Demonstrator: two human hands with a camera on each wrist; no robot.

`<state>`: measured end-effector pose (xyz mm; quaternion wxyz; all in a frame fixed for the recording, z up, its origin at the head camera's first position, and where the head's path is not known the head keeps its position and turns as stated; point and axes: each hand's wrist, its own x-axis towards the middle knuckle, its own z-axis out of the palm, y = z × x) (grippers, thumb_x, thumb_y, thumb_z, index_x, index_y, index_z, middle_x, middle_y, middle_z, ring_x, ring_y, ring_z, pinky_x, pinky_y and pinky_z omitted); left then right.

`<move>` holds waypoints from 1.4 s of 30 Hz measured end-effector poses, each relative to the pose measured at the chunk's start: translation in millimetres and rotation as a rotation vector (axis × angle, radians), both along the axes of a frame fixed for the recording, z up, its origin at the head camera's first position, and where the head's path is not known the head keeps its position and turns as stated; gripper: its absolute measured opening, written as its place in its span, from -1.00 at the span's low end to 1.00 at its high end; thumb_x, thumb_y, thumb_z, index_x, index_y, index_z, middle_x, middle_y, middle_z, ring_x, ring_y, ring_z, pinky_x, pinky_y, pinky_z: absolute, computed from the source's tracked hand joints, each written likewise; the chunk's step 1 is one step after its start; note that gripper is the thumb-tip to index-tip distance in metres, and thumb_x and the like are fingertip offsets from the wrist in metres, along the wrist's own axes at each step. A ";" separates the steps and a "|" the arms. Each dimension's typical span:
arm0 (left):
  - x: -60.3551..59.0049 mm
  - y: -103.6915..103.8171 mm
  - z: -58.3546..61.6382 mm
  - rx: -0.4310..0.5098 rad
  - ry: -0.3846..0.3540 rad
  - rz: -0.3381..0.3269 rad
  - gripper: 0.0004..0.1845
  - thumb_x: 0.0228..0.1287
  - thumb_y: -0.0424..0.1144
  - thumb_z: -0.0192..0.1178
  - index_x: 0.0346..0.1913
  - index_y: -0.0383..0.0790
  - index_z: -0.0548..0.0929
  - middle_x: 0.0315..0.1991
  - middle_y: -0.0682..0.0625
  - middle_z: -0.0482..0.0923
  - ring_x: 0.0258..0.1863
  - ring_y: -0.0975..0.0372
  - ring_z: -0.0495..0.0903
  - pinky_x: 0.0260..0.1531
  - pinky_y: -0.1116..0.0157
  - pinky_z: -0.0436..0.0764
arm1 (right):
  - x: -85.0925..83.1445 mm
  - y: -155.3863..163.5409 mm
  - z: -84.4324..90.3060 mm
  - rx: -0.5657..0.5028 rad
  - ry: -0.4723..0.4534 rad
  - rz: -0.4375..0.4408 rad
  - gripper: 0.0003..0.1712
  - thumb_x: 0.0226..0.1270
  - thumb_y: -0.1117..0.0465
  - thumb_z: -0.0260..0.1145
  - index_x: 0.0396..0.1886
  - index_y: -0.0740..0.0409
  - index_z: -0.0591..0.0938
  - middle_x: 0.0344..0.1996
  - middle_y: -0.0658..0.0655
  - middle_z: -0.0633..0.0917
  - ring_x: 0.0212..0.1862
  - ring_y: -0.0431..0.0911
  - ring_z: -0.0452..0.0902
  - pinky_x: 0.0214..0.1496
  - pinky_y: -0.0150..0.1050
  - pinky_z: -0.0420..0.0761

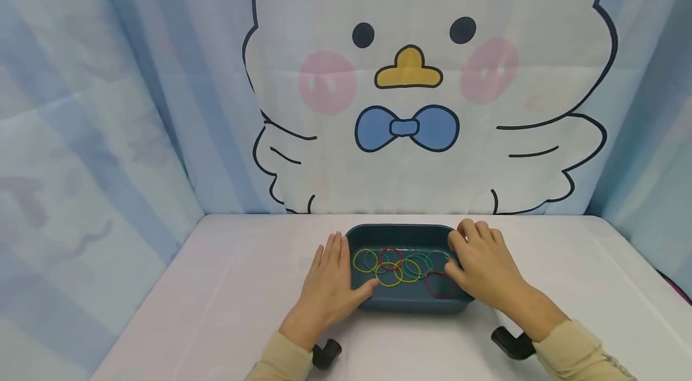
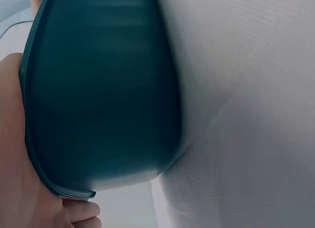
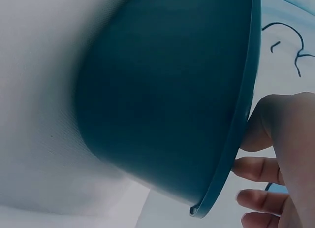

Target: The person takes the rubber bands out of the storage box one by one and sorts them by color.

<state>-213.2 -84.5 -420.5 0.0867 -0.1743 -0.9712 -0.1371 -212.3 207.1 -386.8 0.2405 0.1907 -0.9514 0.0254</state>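
Note:
A dark teal tray (image 1: 408, 306) stands on the white table, with several thin rubber bands inside. Yellow rubber bands (image 1: 354, 261) lie at the left and middle, overlapping green rubber bands (image 1: 430, 261). One red rubber band (image 1: 390, 247) is near the back, another red band (image 1: 442, 298) at the front right. My left hand (image 1: 331, 291) rests along the tray's left side with straight fingers, its thumb over the rim. My right hand (image 1: 486, 264) bends over the right rim, thumb and index finger apart beside a green band; nothing is visibly held. The wrist views show mostly the tray's outer wall (image 2: 103, 90).
The white table (image 1: 227, 297) spreads around the tray. Behind it hangs a curtain (image 1: 411, 176) printed with a cartoon bird. Black curved pieces (image 1: 327, 354) sit below both wrists. A dark cable (image 1: 673, 286) shows at the right edge.

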 end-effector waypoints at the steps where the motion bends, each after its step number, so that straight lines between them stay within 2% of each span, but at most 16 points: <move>1: 0.0 0.2 -0.3 0.003 -0.004 -0.002 0.10 0.28 0.43 -0.02 0.52 -0.47 0.07 0.57 -0.29 0.00 0.58 -0.06 -0.01 0.54 -0.03 0.05 | -0.5 -0.2 -0.3 0.005 -0.002 -0.001 -0.86 0.07 0.17 0.28 -0.42 0.07 0.48 -0.21 0.16 0.45 -0.17 0.08 0.28 -0.11 0.04 0.32; 6: 0.4 1.5 -1.5 0.011 -0.017 -0.003 0.08 0.30 0.39 0.00 0.52 -0.46 0.06 0.57 -0.29 -0.01 0.58 -0.06 -0.02 0.54 -0.02 0.07 | -3.3 -0.2 -3.7 0.020 0.005 0.007 -0.84 0.03 0.19 0.30 -0.44 0.05 0.47 -0.19 0.19 0.45 -0.18 0.08 0.27 -0.12 0.03 0.30; 12: 0.1 1.2 -0.4 -0.002 -0.018 0.009 0.08 0.30 0.40 -0.02 0.53 -0.45 0.05 0.57 -0.29 -0.02 0.59 -0.05 -0.03 0.55 0.01 0.07 | -7.7 -4.3 -7.0 0.025 0.015 0.045 -0.82 -0.01 0.24 0.31 -0.51 0.02 0.44 -0.30 0.11 0.37 -0.23 0.03 0.21 -0.20 -0.06 0.21; 19: -0.4 1.1 0.1 0.006 -0.018 0.003 0.06 0.31 0.36 0.01 0.52 -0.46 0.06 0.57 -0.30 -0.01 0.58 -0.06 -0.02 0.54 0.02 0.10 | -11.4 -10.1 -9.4 0.017 -0.027 0.076 -0.77 -0.05 0.24 0.39 -0.52 0.00 0.45 -0.36 0.05 0.32 -0.27 -0.02 0.15 -0.24 -0.14 0.12; 23: -0.1 1.3 0.2 0.007 -0.015 0.001 0.06 0.32 0.37 -0.01 0.52 -0.46 0.06 0.57 -0.30 0.00 0.58 -0.06 -0.01 0.54 0.02 0.10 | -13.9 -13.0 -10.6 0.002 -0.064 0.092 -0.76 -0.06 0.23 0.42 -0.50 0.00 0.47 -0.36 0.02 0.33 -0.28 -0.05 0.15 -0.24 -0.15 0.12; 30: 0.2 0.3 1.2 0.008 -0.024 0.003 0.10 0.30 0.43 -0.05 0.53 -0.45 0.03 0.57 -0.29 -0.02 0.59 -0.05 -0.02 0.55 0.03 0.09 | -17.5 -16.8 -13.2 0.019 -0.072 0.132 -0.72 -0.14 0.24 0.46 -0.55 -0.05 0.47 -0.36 0.00 0.37 -0.30 -0.09 0.16 -0.27 -0.19 0.16; 37: -0.1 -1.9 2.4 0.043 -0.081 -0.006 0.35 0.03 0.67 -0.07 0.56 -0.40 -0.04 0.59 -0.26 -0.08 0.60 -0.03 -0.10 0.56 0.04 0.03 | -19.5 -17.7 -15.9 0.041 -0.111 0.140 -0.71 -0.14 0.23 0.49 -0.56 -0.05 0.49 -0.36 -0.02 0.38 -0.30 -0.10 0.17 -0.28 -0.21 0.18; 42: -0.3 -2.3 3.3 0.042 -0.093 -0.009 0.40 -0.05 0.71 -0.05 0.56 -0.38 -0.06 0.60 -0.24 -0.11 0.61 -0.02 -0.11 0.57 0.05 0.01 | -22.6 -18.4 -18.5 0.064 -0.111 0.165 -0.69 -0.15 0.25 0.48 -0.61 -0.07 0.47 -0.38 -0.04 0.37 -0.32 -0.12 0.15 -0.31 -0.23 0.16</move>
